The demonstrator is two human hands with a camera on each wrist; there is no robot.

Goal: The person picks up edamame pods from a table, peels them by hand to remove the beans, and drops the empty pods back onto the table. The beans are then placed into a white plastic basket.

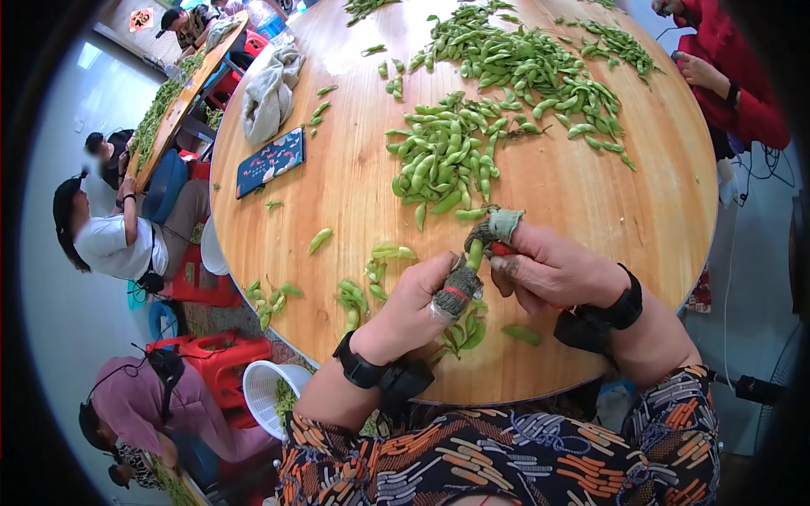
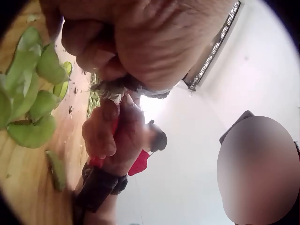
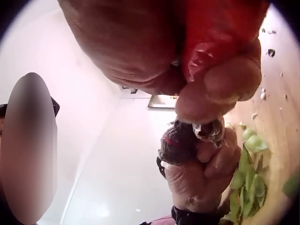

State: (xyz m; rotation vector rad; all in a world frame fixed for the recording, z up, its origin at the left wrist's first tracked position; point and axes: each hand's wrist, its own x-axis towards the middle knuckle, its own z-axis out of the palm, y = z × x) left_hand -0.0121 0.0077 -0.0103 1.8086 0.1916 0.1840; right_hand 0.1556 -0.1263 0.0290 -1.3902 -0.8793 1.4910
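Note:
A green soybean pod (image 1: pixel 475 255) stands between the two hands. My left hand (image 1: pixel 409 305) pinches it; a grey knitted cover with a red band wraps a digit there. Close against the pod's far end, my right hand (image 1: pixel 565 266) curls round a red-handled tool (image 3: pixel 213 40), whose working end is hidden. A pale cloth wrap (image 1: pixel 506 226) covers one of the right hand's fingertips. Just beyond the hands lies a pile of pods (image 1: pixel 443 156). Several loose pods (image 2: pixel 33 89) lie on the table beside the left hand.
The round wooden table (image 1: pixel 337 278) carries a larger pod heap (image 1: pixel 531 63), a patterned pouch (image 1: pixel 270 162) and a grey cloth (image 1: pixel 272 91). A white basket (image 1: pixel 268 392) stands off its left edge, near red stools (image 1: pixel 215 363). A person in red (image 1: pixel 734 76) sits across at the right.

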